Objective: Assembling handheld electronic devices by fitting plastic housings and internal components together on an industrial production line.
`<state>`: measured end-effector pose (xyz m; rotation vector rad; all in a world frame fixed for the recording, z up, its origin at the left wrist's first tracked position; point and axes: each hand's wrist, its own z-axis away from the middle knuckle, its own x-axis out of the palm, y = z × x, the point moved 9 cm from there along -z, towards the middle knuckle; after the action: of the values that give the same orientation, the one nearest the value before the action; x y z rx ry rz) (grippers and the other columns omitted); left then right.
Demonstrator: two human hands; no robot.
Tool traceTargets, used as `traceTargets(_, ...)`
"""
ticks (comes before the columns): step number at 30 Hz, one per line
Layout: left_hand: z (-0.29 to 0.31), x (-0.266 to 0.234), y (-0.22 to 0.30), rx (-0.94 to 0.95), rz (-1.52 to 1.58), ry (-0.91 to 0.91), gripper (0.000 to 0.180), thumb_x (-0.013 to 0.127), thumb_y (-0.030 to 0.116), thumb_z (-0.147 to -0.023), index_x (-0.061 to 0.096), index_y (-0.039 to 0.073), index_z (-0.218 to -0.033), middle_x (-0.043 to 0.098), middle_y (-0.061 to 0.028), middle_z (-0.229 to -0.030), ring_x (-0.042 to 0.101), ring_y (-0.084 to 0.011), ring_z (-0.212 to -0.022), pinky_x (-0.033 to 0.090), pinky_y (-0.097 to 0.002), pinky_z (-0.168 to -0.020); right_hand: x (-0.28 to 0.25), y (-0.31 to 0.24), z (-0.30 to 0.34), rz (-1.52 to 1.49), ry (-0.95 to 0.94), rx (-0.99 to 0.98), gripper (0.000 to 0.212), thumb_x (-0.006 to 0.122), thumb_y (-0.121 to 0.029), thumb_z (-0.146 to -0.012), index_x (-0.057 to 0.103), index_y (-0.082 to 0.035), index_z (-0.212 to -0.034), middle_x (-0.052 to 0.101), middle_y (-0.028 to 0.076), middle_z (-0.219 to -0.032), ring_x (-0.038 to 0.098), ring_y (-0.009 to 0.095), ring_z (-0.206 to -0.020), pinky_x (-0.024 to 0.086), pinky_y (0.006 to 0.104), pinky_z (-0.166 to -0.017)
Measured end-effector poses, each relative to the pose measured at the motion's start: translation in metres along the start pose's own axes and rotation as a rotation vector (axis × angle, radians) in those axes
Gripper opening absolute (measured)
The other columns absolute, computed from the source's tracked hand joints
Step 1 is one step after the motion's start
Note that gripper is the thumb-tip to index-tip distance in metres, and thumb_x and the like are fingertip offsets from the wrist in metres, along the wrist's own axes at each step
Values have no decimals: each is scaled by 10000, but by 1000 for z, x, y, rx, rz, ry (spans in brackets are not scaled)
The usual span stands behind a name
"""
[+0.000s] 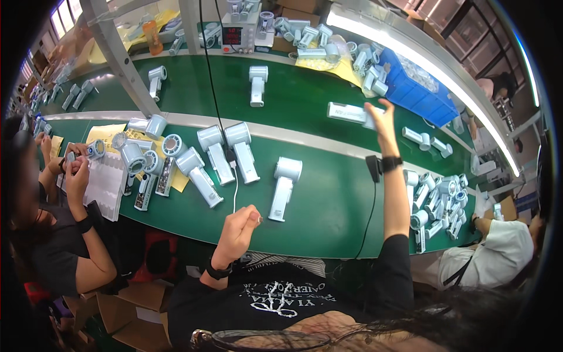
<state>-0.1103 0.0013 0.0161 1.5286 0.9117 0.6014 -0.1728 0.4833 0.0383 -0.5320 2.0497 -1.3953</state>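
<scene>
Pale blue-grey plastic housings (286, 189): four lie apart on the green bench (328, 205) before the person. Left hand (237, 232): fingers curled closed on one white cable (236, 193); its end is mostly hidden. Right hand (381, 123): fingers partly spread at one end of a single far housing (346, 111); a firm grip cannot be confirmed. Blue bins: one (410, 97), contents indistinct. Right-side pile (437, 202): units overlap, exact count indeterminable.

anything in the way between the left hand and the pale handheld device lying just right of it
Nothing visible: only the green tabletop shows between the left hand and the pale handheld device. The white cable lies left of that gap.
</scene>
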Motion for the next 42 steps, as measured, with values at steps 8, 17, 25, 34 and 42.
traceTargets(8, -8, -8, -1, -5, -69, -13, 340, 420, 173, -1021, 487, -33, -758, 481, -77, -671, 445, -157, -610, 386, -275, -599, 120, -20, -45, 961, 21, -718, 684, 767, -164, -710, 440, -28, -1294, 544, 221, -1215, 535, 355, -1146, 457, 452, -928)
traceTargets(17, -16, -11, 4, 21, -146, -4, 322, 429, 158, -1013, 502, -33, -764, 491, -94, -671, 467, -186, -603, 398, -293, -602, 356, -65, 22, 1237, -499, -1490, 359, 540, -120, -865, 547, -188, -1217, 402, 52, -1455, 348, 246, -1377, 301, 600, -1091)
traceTargets(25, -8, -20, -10, -50, -69, 90, 286, 415, 151, -1019, 514, -25, -816, 488, -73, -692, 460, -148, -623, 390, -277, -600, 258, -109, 25, 1198, -648, -1275, 557, 780, -151, -671, 511, -115, -1157, 438, 104, -1403, 388, 246, -1344, 327, 515, -1111)
traceTargets(34, -19, 11, 9, 81, -39, 96, 189, 425, 116, -1010, 519, -14, -911, 524, -83, -759, 489, -156, -676, 402, -275, -636, 38, -109, 135, -102, -406, -327, 531, 734, -335, -808, 476, -57, -1181, 533, 121, -1184, 550, 246, -1097, 446, 354, -936)
traceTargets(42, -12, 59, 53, 308, -126, -45, 112, 506, 69, -955, 551, -12, -892, 541, -112, -762, 514, -269, -695, 406, -333, -642, 2, -68, 253, -627, -105, 81, 468, 508, -471, -966, 470, -58, -1181, 531, 131, -1196, 542, 210, -1066, 448, 342, -920)
